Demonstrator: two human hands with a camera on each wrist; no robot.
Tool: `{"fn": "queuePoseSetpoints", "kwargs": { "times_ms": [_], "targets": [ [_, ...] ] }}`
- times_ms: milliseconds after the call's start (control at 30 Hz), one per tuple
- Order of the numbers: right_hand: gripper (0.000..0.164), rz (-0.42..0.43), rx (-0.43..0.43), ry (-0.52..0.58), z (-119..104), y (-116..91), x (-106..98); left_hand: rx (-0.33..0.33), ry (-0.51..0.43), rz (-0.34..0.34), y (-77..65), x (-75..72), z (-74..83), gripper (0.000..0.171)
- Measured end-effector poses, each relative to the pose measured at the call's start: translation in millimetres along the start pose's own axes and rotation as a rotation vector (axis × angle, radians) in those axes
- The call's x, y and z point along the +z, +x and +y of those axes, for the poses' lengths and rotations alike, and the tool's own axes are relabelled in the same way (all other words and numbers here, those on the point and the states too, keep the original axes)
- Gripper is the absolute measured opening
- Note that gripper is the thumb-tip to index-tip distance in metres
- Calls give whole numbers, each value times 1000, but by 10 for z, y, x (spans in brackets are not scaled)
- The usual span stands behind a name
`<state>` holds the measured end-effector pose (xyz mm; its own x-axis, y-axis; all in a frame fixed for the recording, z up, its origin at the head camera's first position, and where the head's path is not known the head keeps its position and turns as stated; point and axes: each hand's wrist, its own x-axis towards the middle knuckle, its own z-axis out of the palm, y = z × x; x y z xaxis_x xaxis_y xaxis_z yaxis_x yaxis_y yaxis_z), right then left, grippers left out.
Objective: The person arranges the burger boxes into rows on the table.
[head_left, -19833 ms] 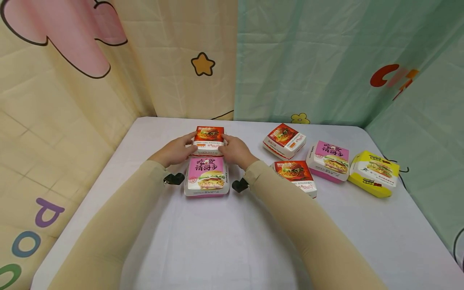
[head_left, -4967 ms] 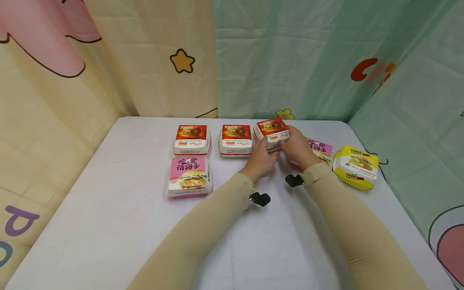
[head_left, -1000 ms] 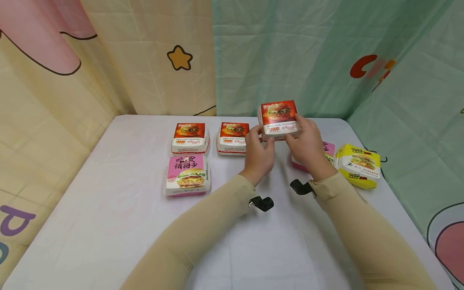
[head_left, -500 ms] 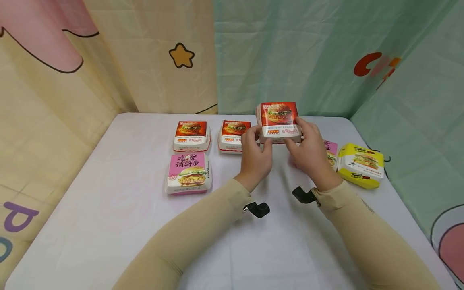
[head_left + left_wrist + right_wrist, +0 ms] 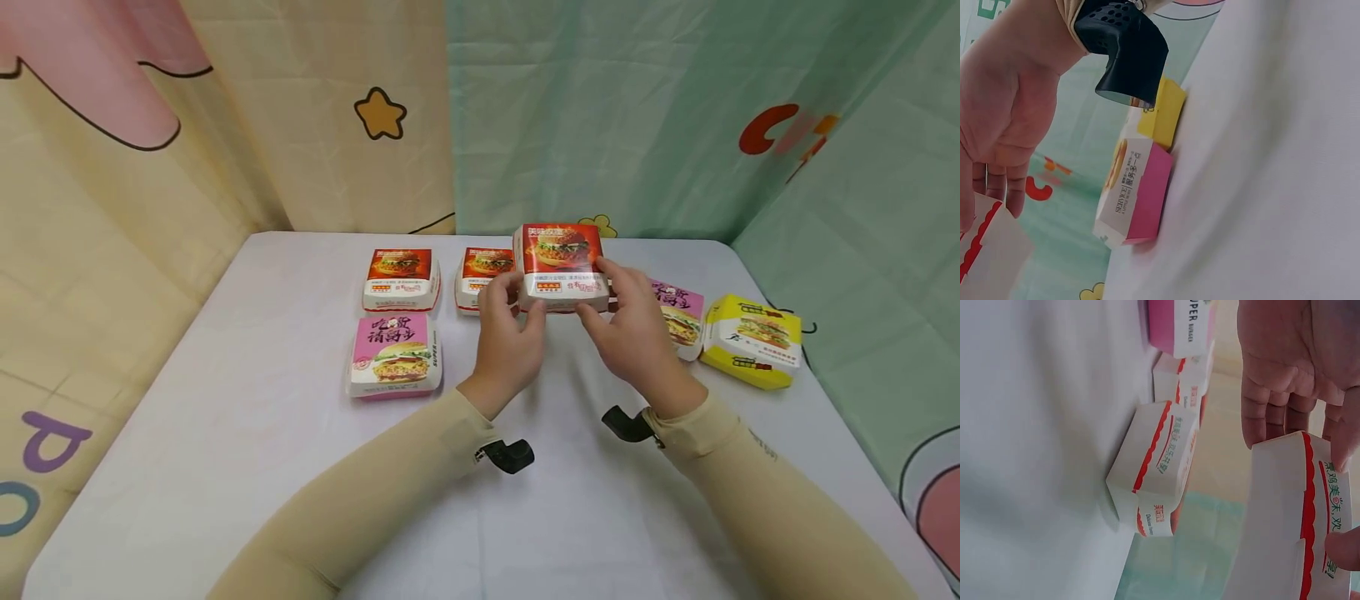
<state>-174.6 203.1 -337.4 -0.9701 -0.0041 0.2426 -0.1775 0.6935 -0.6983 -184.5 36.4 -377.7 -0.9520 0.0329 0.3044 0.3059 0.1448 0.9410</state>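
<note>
Both hands, left hand (image 5: pixel 508 337) and right hand (image 5: pixel 633 333), still grip the red burger box (image 5: pixel 561 267), now drawn nearer

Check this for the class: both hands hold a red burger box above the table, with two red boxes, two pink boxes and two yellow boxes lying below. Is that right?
Not quite. There is only one yellow box, at the table's right edge, as the head view shows. The rest stands: left hand and right hand hold the red burger box up, with two red and two pink boxes lying below.

Pink box (image 5: pixel 395 356), yellow box (image 5: pixel 753 352), white table (image 5: pixel 225 433)
</note>
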Motion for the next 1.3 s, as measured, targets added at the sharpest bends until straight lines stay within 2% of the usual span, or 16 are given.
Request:
{"fn": "queuePoseSetpoints", "kwargs": {
  "times_ms": [333, 633, 967, 1300],
  "targets": [
    [69, -50, -23, -3, -52, -184, 93, -37, 4, -77, -233, -239, -15, 61],
    [70, -113, -10, 12, -32, -289, 211, -86, 13, -109, -384, -412, -58, 61],
    [71, -179, 18, -6, -8, -331, 339, -186, 28, -152, -496, -534, -108, 62],
    [68, -260, 13, 76, 81, -293, 485, -239, 9, -187, -514, -602, -217, 67]
  ]
}}
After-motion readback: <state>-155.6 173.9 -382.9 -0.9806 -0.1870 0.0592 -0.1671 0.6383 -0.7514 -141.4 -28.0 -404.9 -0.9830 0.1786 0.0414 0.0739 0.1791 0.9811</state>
